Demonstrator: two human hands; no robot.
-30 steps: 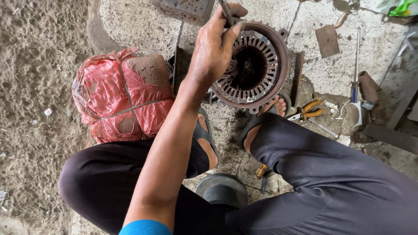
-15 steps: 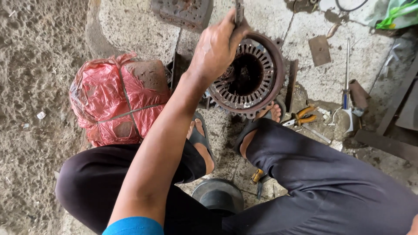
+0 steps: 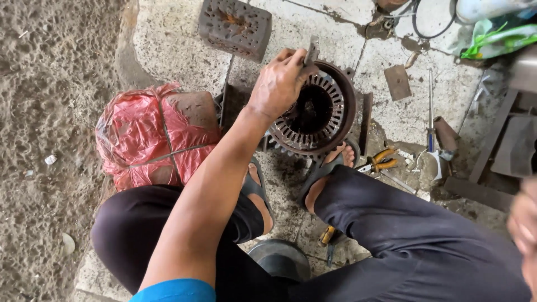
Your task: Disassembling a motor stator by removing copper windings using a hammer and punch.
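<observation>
While the left hand (image 3: 279, 84) closes its grip on a thin grey metal strip (image 3: 311, 51), that strip stands nearly upright, its long axis running from the fingers up past the rim of the round rusty-brown motor stator (image 3: 327, 114) with slotted inner teeth. Just below the grip, the stator lies open-face-up on the concrete floor (image 3: 179, 39). The right hand (image 3: 526, 223) is a blur, its state unclear.

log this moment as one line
left hand grips flat metal tool at stator rim | right hand blurred at edge

Rough floor-level repair workshop: motor stator (image 3: 316, 112), pliers (image 3: 380, 162), screwdriver (image 3: 432, 134), scrap metal on cracked concrete (image 3: 168, 39).
</observation>
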